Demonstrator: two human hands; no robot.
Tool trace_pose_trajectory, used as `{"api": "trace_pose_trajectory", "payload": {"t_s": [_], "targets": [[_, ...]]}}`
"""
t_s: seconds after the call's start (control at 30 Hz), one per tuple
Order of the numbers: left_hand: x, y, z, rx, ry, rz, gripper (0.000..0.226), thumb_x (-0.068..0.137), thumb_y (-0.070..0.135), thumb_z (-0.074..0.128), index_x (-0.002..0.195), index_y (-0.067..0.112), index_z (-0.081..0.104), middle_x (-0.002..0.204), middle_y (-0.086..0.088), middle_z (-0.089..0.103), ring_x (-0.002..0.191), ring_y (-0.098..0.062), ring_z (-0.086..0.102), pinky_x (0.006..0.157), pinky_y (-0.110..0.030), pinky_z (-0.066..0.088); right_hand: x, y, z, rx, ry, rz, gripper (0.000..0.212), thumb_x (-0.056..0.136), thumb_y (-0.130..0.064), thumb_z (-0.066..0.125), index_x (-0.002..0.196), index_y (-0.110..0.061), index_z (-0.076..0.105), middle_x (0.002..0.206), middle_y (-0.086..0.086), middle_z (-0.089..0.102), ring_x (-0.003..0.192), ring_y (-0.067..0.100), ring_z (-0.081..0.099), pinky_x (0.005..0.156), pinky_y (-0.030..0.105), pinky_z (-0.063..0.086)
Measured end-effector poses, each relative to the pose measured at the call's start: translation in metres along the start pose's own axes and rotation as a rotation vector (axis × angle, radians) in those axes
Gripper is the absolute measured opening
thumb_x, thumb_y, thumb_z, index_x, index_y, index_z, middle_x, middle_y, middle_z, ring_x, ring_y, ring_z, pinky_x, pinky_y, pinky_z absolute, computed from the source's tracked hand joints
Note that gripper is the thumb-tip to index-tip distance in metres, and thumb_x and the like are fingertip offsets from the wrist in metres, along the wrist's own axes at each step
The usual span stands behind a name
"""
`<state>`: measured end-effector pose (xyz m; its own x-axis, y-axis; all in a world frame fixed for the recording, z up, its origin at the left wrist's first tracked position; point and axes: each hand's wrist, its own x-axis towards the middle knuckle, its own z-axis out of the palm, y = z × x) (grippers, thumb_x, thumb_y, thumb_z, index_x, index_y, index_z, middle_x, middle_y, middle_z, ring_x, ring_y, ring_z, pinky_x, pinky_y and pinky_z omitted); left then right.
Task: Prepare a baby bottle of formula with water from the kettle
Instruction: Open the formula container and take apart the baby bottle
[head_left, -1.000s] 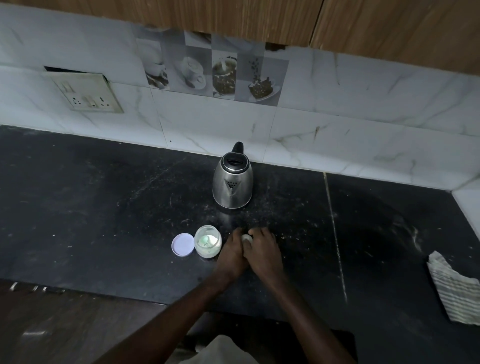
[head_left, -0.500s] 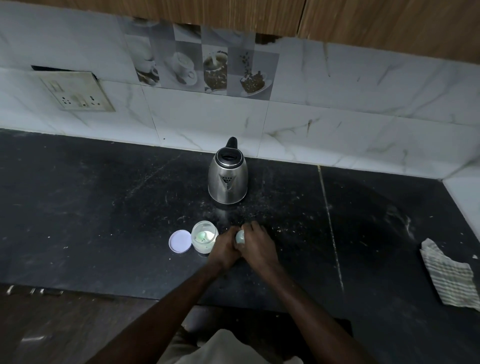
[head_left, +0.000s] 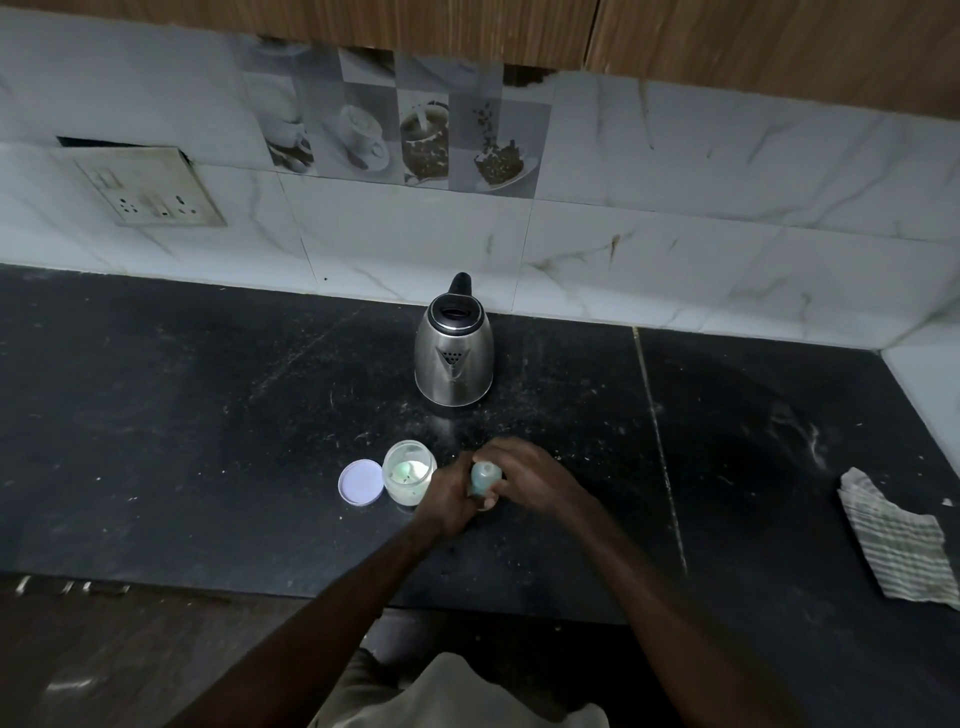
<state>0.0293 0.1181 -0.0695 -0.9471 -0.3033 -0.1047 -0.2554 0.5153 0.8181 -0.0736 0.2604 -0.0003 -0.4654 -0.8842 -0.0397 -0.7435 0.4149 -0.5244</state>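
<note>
Both hands, left (head_left: 445, 496) and right (head_left: 532, 474), curl round the baby bottle (head_left: 485, 477). Just left stands the open formula jar (head_left: 409, 470), its lid (head_left: 361, 482) beside it. Farther off, the kettle (head_left: 453, 358) is untouched; pouring water apparently remains.

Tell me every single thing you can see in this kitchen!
kettle: one, silver with a black top, on the counter near the wall.
jar: one, clear, open, white powder inside, in front of the kettle and a little left.
lid: one, white, flat on the counter right beside the jar's left side.
bottle: one, pale green, between both hands.
cloth: one, striped, crumpled at the counter's right edge.
socket plate: one, pale, on the wall at left.
picture tiles: several, grey, on the wall above the kettle.
counter: one, black, speckled.
hands: two, left hand and right hand, both curled round the bottle.
</note>
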Motion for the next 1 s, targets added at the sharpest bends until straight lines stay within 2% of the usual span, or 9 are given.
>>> {"api": "trace_pose_trajectory", "payload": {"t_s": [0.1,0.2,0.27,0.37,0.47,0.63,0.73,0.83,1.0], "targets": [[0.002,-0.002,0.001,0.024,-0.004,-0.002,0.054,0.076,0.017,0.087,0.122,0.009,0.060,0.110,-0.003,0.075,0.097,-0.020,0.070,0.076,-0.026,0.047,-0.002,-0.001,-0.006,0.057,0.002,-0.099,0.034,0.084,-0.008,0.070,0.117,-0.005,0.074,0.118,0.011,0.072,0.108,0.027,0.066,0.097,0.038,0.051],[0.003,-0.002,0.001,0.030,-0.011,-0.006,0.053,0.075,0.013,0.085,0.122,0.008,0.060,0.111,-0.003,0.075,0.099,-0.021,0.071,0.077,-0.024,0.046,-0.004,-0.001,-0.008,0.123,0.012,-0.104,0.034,0.087,-0.009,0.066,0.118,-0.001,0.074,0.121,0.014,0.072,0.112,0.028,0.067,0.100,0.040,0.052],[0.002,-0.001,0.000,0.033,-0.006,-0.010,0.053,0.076,0.013,0.085,0.123,0.009,0.061,0.109,0.002,0.073,0.098,-0.017,0.070,0.076,-0.014,0.045,-0.005,-0.003,-0.005,0.108,-0.001,-0.053,0.045,0.082,-0.010,0.071,0.127,-0.007,0.069,0.133,0.009,0.065,0.120,0.024,0.063,0.102,0.039,0.051],[0.000,0.002,-0.001,0.025,-0.005,0.003,0.051,0.076,0.013,0.084,0.123,0.009,0.063,0.103,0.009,0.068,0.093,-0.009,0.064,0.071,0.000,0.037,-0.006,-0.007,0.005,-0.061,-0.034,0.123,0.070,0.078,-0.028,0.081,0.142,-0.023,0.052,0.146,-0.006,0.044,0.129,0.018,0.050,0.095,0.041,0.054],[0.000,0.005,-0.002,0.048,-0.011,-0.013,0.049,0.076,0.013,0.083,0.121,0.010,0.062,0.102,0.008,0.068,0.090,-0.008,0.061,0.068,-0.001,0.036,-0.003,-0.010,0.014,-0.151,-0.021,0.157,0.061,0.080,-0.034,0.079,0.136,-0.024,0.057,0.134,-0.004,0.050,0.118,0.021,0.058,0.087,0.042,0.057],[0.001,0.006,-0.003,0.054,-0.008,-0.044,0.043,0.077,0.014,0.083,0.115,0.012,0.063,0.098,0.011,0.064,0.087,-0.009,0.061,0.064,-0.003,0.036,0.002,-0.005,0.011,-0.108,-0.017,0.054,0.048,0.074,-0.017,0.077,0.121,-0.013,0.067,0.118,0.004,0.060,0.103,0.024,0.062,0.088,0.040,0.054],[0.002,0.004,-0.002,0.051,-0.026,-0.065,0.049,0.076,0.020,0.087,0.118,0.013,0.062,0.103,0.005,0.072,0.089,-0.008,0.063,0.068,-0.011,0.038,-0.002,0.000,0.002,0.016,0.033,0.056,0.043,0.070,-0.012,0.074,0.112,-0.017,0.064,0.113,-0.003,0.058,0.096,0.019,0.062,0.082,0.036,0.053],[0.003,0.002,-0.001,0.030,-0.037,-0.092,0.058,0.073,0.019,0.089,0.123,0.017,0.061,0.108,0.001,0.076,0.094,-0.013,0.069,0.077,-0.021,0.046,-0.010,0.014,-0.006,0.125,0.093,0.154,0.044,0.073,-0.014,0.076,0.112,-0.025,0.059,0.115,-0.011,0.050,0.098,0.011,0.057,0.082,0.031,0.051],[0.003,0.002,-0.002,0.040,-0.053,-0.090,0.065,0.072,0.015,0.089,0.130,0.016,0.059,0.116,0.001,0.073,0.103,-0.013,0.068,0.085,-0.018,0.045,-0.027,0.040,0.005,0.277,0.252,0.451,0.058,0.077,-0.008,0.079,0.131,-0.019,0.064,0.130,-0.002,0.043,0.112,0.008,0.054,0.096,0.020,0.042]]}}
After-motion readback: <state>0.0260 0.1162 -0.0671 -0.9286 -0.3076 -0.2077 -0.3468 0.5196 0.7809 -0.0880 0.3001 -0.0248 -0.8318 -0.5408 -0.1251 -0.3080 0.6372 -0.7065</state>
